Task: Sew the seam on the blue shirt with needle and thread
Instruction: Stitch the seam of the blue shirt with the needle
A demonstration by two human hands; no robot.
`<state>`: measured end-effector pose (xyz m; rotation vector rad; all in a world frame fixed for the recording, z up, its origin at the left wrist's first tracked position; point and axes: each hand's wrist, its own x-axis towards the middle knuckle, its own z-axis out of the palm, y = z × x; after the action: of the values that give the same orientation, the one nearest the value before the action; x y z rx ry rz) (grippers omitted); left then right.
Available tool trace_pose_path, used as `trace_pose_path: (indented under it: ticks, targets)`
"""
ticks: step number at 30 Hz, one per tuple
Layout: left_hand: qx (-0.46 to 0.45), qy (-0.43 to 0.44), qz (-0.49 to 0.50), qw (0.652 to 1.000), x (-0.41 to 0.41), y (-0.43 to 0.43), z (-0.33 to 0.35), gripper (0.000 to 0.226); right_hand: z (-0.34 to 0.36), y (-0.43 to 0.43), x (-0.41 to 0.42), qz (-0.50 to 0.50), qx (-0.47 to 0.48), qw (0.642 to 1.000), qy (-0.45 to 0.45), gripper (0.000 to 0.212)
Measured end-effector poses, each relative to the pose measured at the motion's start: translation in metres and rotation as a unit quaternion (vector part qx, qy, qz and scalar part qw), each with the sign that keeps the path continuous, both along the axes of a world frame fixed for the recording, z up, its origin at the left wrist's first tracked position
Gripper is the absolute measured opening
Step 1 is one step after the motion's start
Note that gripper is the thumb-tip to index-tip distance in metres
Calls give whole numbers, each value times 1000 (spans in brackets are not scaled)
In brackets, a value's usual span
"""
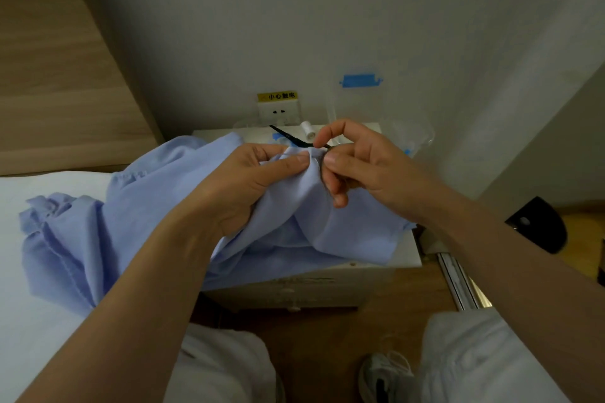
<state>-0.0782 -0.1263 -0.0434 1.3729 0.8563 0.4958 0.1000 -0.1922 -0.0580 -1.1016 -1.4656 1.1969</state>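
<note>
Knees in white trousers fill the bottom of the view. A white shoe sits on the wooden floor between them, and both bare forearms reach up from there.

The left hand has a ridge of the blue shirt pinched between thumb and forefinger, with the other fingers curled under the cloth. The right hand is right up against it. Its thumb and forefinger are closed on a small dark thing at the crest of that ridge, too fine to name. Its remaining fingers curl loosely beside the fabric.

From under the hands the shirt drapes over a small white worktop. It spills away left of the left hand onto a white bed, with a stitched hem showing there.

Just behind the fingertips a slim black tool slants across the worktop. Whether it joins the dark thing in the pinch, I cannot tell. A white thread spool sits just behind the tool, and there's clear plastic behind the right hand.

Further back on the wall are a socket under a yellow label and blue tape above the right hand. A wooden headboard stands far off to the left, and a black object lies on the floor out to the right.
</note>
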Motion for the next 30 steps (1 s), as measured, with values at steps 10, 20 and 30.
trace_pose_path:
  ticks: [10, 20, 30]
  targets:
    - [51, 29, 42, 997, 3, 3, -7, 24, -7, 6, -4, -159, 205, 945, -201, 14]
    - [145, 78, 22, 986, 2, 7, -14, 20, -7, 6, -13, -134, 339, 892, -267, 14]
    - [93, 19, 142, 985, 2, 8, -16, 22, 1, -12, -13, 463, -176, 867, -47, 18]
